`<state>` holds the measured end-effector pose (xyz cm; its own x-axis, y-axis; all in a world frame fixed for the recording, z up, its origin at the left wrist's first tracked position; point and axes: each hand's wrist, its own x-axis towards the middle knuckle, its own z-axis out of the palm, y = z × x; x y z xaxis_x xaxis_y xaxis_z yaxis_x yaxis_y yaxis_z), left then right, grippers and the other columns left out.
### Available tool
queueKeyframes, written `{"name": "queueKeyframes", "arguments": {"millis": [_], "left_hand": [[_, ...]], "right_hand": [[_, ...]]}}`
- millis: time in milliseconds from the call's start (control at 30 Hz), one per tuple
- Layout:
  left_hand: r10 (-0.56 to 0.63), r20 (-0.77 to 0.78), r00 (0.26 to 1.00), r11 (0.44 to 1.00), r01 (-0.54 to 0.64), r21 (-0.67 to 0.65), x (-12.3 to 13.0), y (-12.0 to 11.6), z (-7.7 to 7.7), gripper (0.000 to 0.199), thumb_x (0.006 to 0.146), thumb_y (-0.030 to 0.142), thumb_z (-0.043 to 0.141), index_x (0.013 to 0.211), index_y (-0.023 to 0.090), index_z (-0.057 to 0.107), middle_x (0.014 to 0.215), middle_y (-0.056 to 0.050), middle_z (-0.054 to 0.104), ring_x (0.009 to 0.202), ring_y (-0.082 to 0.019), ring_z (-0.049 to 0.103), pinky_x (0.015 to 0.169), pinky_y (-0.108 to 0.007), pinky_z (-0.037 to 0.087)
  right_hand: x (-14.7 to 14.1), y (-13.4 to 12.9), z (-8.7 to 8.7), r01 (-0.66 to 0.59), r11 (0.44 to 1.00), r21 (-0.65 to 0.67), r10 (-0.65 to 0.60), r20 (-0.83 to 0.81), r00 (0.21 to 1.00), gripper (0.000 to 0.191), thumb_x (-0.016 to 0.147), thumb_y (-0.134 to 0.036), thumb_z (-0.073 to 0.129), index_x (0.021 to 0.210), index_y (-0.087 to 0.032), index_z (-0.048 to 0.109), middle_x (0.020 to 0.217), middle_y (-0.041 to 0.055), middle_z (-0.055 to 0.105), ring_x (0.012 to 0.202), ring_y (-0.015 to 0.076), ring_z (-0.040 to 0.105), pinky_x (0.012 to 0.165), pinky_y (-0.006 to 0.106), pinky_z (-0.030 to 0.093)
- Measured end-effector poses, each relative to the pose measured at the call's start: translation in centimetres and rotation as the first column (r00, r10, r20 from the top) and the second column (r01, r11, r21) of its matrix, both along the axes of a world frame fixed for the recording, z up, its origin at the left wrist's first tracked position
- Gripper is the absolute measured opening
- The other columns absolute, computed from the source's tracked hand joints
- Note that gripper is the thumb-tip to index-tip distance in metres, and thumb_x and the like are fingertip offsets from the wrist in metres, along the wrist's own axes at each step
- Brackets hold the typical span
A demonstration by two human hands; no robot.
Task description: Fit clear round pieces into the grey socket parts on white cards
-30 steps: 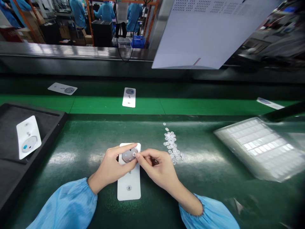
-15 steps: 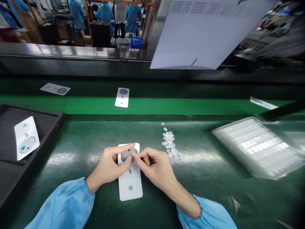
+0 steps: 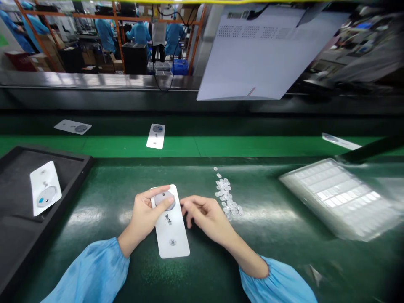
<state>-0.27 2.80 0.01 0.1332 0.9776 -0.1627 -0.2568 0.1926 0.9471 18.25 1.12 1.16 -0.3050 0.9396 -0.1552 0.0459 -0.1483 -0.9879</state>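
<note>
A white card (image 3: 172,235) with a grey round piece (image 3: 164,200) near its top lies on the green work surface, slightly tilted. My left hand (image 3: 147,212) grips the card's upper left part, thumb on the round piece and fingers along the top edge. Beside the card's right edge is my right hand (image 3: 203,214), its fingers curled and partly apart, with nothing visible in them. To the right of that hand lies a loose pile of small clear discs (image 3: 224,193).
A black tray (image 3: 19,227) at the left holds a similar card (image 3: 46,189). More cards lie on the bright green strip (image 3: 179,146) behind. A clear-wrapped pack (image 3: 341,195) sits at the right. A white panel (image 3: 246,63) hangs above; people in blue work beyond.
My right hand has drawn back from the round piece to the right of the card. The card has tilted a little, and my left thumb now lies across the round piece. The whole view has shifted slightly.
</note>
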Motion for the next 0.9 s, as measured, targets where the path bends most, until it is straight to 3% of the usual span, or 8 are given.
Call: {"name": "queueKeyframes", "arguments": {"millis": [167,333,433,567,667,733,833,900], "left_hand": [[0.072,0.096,0.993,0.997,-0.073,0.013,0.1,1.0,-0.1,0.063,0.071,0.039,0.089,0.124,0.013,0.067,0.097,-0.010,0.073,0.075,-0.015,0.066,0.066,-0.021,0.054],[0.189,0.207,0.960,0.976,-0.207,0.072,-2.1,3.2,-0.7,0.091,0.080,0.045,0.078,0.154,0.026,0.028,0.124,-0.012,0.065,0.102,-0.021,0.065,0.067,-0.025,0.055],[0.283,0.084,0.956,0.936,-0.294,0.192,-3.7,4.5,-0.8,0.078,0.083,0.045,0.074,0.148,0.023,0.037,0.122,-0.011,0.063,0.104,-0.021,0.062,0.065,-0.023,0.053],[0.345,-0.239,0.907,0.884,-0.229,0.408,-5.2,5.1,-0.6,0.050,0.087,0.042,0.067,0.129,0.019,0.055,0.104,-0.008,0.065,0.097,-0.019,0.063,0.073,-0.026,0.052],[0.386,-0.459,0.800,0.854,-0.123,0.505,-5.7,5.6,-0.5,0.035,0.089,0.040,0.062,0.116,0.018,0.063,0.103,-0.009,0.066,0.096,-0.021,0.064,0.074,-0.029,0.052],[0.415,-0.587,0.695,0.822,-0.010,0.570,-5.7,6.9,-0.2,0.035,0.090,0.037,0.058,0.120,0.018,0.061,0.113,-0.010,0.066,0.104,-0.024,0.064,0.077,-0.032,0.053],[0.470,-0.769,0.432,0.803,0.153,0.576,-5.1,10.7,0.9,0.049,0.091,0.032,0.054,0.136,0.015,0.052,0.139,-0.015,0.056,0.131,-0.028,0.052,0.106,-0.039,0.045],[0.450,-0.850,0.274,0.852,0.153,0.501,-4.5,14.0,2.1,0.065,0.092,0.034,0.054,0.149,0.008,0.037,0.149,-0.022,0.046,0.141,-0.032,0.042,0.117,-0.044,0.035]], "right_hand": [[0.0,-0.5,0.1,-0.183,0.972,-0.147,0.197,0.083,0.977,0.052,0.081,-0.063,0.074,0.078,-0.013,0.063,0.061,0.0034,0.064,0.046,0.0109,0.057,0.044,0.019,0.039],[0.4,5.6,3.0,0.112,0.994,0.009,-0.112,0.070,0.991,0.054,0.079,-0.066,0.075,0.077,-0.014,0.062,0.054,0.0005,0.058,0.037,0.0064,0.042,0.035,0.018,0.026],[0.2,10.6,5.2,0.268,0.963,0.035,-0.270,0.067,0.961,0.050,0.090,-0.063,0.063,0.076,-0.015,0.058,0.061,0.0042,0.062,0.044,0.0081,0.050,0.037,0.017,0.032],[-1.9,11.0,4.4,0.111,0.991,-0.074,-0.100,0.135,0.986,0.059,0.098,-0.064,0.047,0.075,-0.012,0.063,0.065,0.0120,0.068,0.042,0.0136,0.054,0.034,0.022,0.032],[-4.0,6.6,1.1,-0.014,1.000,-0.006,0.014,0.177,0.984,0.049,0.095,-0.051,0.059,0.063,-0.013,0.061,0.055,0.0048,0.060,0.044,0.0110,0.048,0.042,0.021,0.030],[-4.7,3.8,-0.8,-0.082,0.951,0.298,0.005,0.251,0.968,0.041,0.094,-0.038,0.062,0.060,-0.015,0.057,0.054,-0.0006,0.053,0.050,0.0084,0.043,0.050,0.021,0.028],[-4.8,1.9,-2.1,-0.185,0.797,0.575,-0.032,0.347,0.937,0.037,0.095,-0.029,0.058,0.060,-0.016,0.054,0.053,-0.0039,0.046,0.051,0.0076,0.038,0.055,0.023,0.026],[-4.7,2.2,-2.1,-0.156,0.817,0.555,-0.040,0.324,0.945,0.037,0.094,-0.028,0.059,0.060,-0.016,0.053,0.051,-0.0052,0.043,0.049,0.0072,0.036,0.053,0.022,0.025]]}}
